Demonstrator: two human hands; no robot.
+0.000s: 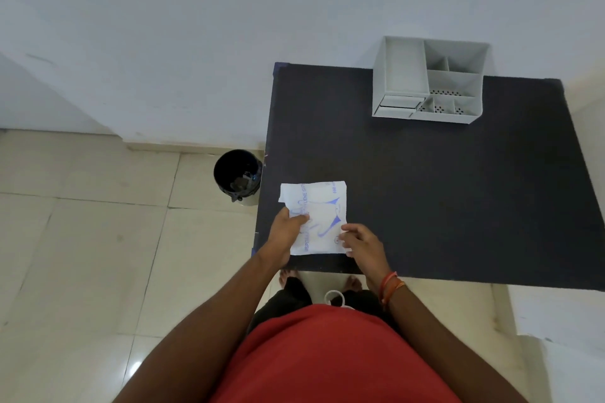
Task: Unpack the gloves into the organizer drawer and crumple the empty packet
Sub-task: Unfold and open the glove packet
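A white glove packet (319,209) with blue print lies flat near the front left corner of the dark table (425,190). My left hand (286,232) pinches its left edge, fingers on the print. On the packet's lower right corner rests my right hand (361,244), fingers curled on the edge. The grey organizer (429,80) stands at the back of the table against the wall. Its small drawer (397,105) at the lower left looks slightly pulled out. No loose gloves are visible.
A black waste bin (237,175) stands on the tiled floor just left of the table. A white wall runs behind the table. A white surface (556,311) shows at the right below the table's front edge.
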